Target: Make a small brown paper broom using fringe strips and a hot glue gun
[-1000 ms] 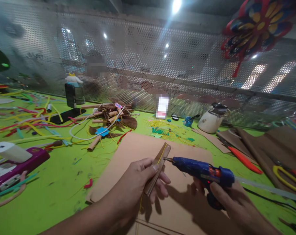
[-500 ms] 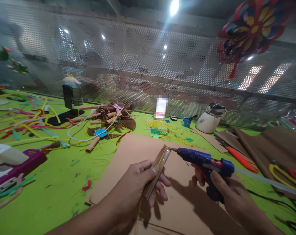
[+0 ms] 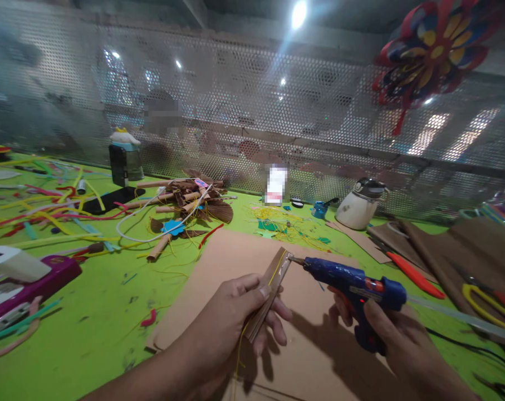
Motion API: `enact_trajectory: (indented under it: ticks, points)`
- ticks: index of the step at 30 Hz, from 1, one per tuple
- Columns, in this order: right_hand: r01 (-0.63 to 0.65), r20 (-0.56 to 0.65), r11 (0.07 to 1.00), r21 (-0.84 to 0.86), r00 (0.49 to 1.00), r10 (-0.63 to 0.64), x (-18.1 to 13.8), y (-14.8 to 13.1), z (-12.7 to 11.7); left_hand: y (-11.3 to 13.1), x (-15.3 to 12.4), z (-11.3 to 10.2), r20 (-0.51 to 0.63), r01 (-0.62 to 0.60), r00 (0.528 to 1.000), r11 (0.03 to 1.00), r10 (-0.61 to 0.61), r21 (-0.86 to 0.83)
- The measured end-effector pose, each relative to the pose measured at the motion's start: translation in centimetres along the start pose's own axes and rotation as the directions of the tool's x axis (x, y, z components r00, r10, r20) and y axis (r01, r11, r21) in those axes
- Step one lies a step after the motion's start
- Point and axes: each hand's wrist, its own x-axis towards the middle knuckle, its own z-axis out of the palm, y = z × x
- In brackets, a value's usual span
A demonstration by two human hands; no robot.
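Note:
My left hand (image 3: pixel 246 312) pinches a folded strip of brown paper (image 3: pixel 265 303) between thumb and fingers, tilted up to the right. A yellow string (image 3: pixel 276 267) runs along the strip and hangs below my hand. Shiny glue shows on the strip's right edge. In my right hand (image 3: pixel 392 328) is a blue hot glue gun (image 3: pixel 352 278), its small light lit red. The nozzle tip is at the strip's upper end; whether it touches I cannot tell. A clear glue stick (image 3: pixel 456 316) sticks out of the gun's back. Beneath both hands lies a tan cardboard sheet (image 3: pixel 219 262).
A heap of brown paper pieces (image 3: pixel 189 200) with yellow strings lies behind to the left. Further left are a purple power strip (image 3: pixel 58 273) and colourful pipe cleaners. An orange cutter (image 3: pixel 415 275), yellow-handled scissors (image 3: pixel 481 301) and a white kettle (image 3: pixel 358 207) stand or lie right.
The glue gun in my right hand has shifted slightly right and down, its nozzle still near the strip's top end. My left hand and the paper strip have hardly moved.

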Motion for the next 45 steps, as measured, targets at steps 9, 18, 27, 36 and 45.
enact_trajectory:
  ticks: [9, 18, 27, 36, 45]
  points:
    - [0.001, -0.027, 0.996, 0.086, 1.0, 0.001, 0.1, 0.1, 0.0, 0.1, 0.0, -0.1, -0.024, 0.015, 1.0, 0.998, -0.014, 0.054]
    - [0.003, -0.054, 0.978, 0.209, 0.999, 0.008, 0.3, 0.2, 0.1, -0.3, 0.3, -0.1, -0.023, 0.029, 0.999, 0.994, -0.027, 0.101]
    - [0.005, -0.03, 0.969, 0.249, 1.0, 0.003, 0.9, 0.9, 0.1, -0.2, -0.3, 0.2, -0.021, 0.035, 0.999, 0.996, -0.033, 0.084]
    - [-0.089, 0.004, 0.861, 0.5, 0.995, 0.1, 0.7, 1.0, 0.2, 0.3, -0.3, 0.1, 0.03, 0.013, 0.999, 1.0, -0.012, -0.016]
    - [-0.109, 0.037, 0.8, 0.59, 0.994, 0.107, 0.6, 1.3, -0.1, 0.4, -0.5, 0.1, 0.068, 0.019, 0.998, 0.998, -0.015, -0.065]
